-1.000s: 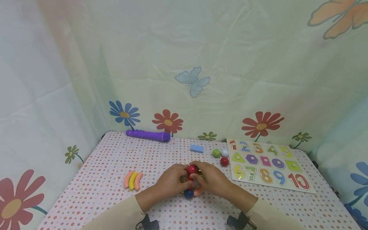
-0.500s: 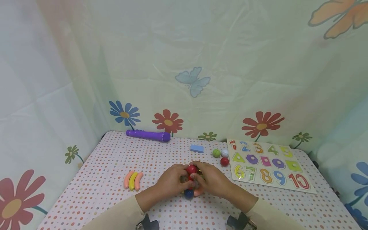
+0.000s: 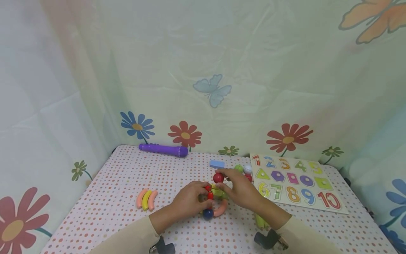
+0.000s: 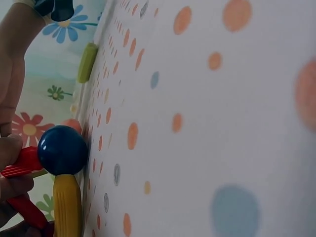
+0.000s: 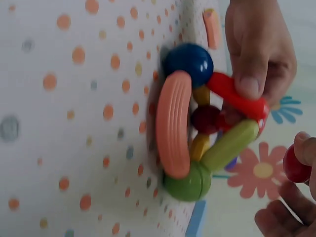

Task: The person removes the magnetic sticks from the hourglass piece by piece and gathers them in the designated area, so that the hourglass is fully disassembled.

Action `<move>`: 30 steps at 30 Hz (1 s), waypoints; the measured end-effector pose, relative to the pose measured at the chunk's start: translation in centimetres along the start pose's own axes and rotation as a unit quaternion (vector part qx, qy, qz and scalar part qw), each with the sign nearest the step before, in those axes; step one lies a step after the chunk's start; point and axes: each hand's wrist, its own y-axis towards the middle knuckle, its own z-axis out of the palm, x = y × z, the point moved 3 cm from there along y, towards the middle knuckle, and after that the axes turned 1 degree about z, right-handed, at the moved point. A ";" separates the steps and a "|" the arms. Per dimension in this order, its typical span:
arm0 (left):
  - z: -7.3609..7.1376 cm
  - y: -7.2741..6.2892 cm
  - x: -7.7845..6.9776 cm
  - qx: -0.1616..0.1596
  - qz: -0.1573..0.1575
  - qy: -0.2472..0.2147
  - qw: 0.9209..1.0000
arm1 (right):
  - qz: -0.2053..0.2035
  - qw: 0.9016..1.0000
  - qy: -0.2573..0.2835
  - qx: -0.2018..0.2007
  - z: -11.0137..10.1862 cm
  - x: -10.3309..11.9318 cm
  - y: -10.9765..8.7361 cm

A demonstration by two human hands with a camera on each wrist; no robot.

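Note:
A small structure of rods and balls stands on the table. It has a dark blue ball (image 5: 190, 64), a curved pink rod (image 5: 174, 126), a green ball (image 5: 187, 181), a light green rod (image 5: 231, 146) and yellow rods. In the right wrist view my left hand (image 3: 191, 198) pinches a red rod (image 5: 237, 96) of this structure between thumb and fingers. My right hand (image 3: 240, 188) holds a red ball (image 3: 218, 177) by its fingertips, above and apart from the structure. In the left wrist view a yellow rod (image 4: 67, 205) joins the blue ball.
Two pink curved rods and a yellow rod (image 3: 145, 200) lie at left. A purple toy microphone (image 3: 163, 150) and a blue block (image 3: 217, 164) lie at the back. Loose balls, including a white ball (image 3: 247, 169), sit by the number puzzle board (image 3: 298, 183). Green rods (image 3: 260, 222) lie under my right forearm.
My right hand has moved up and to the right with the red ball, away from the structure. The rods beneath now show. My left hand stays in place.

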 end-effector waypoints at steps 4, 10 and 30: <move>0.0 0.0 0.1 0.011 -0.011 0.003 1.000 | -0.026 0.998 -0.035 -0.035 -0.4 -1.5 0.6; 0.0 0.0 0.2 0.023 -0.020 0.007 0.999 | 0.002 0.998 -0.063 -0.032 -0.5 -3.6 1.8; 0.0 -0.2 0.5 0.035 -0.025 0.002 0.999 | 0.106 0.991 -0.084 0.025 0.2 -7.5 4.4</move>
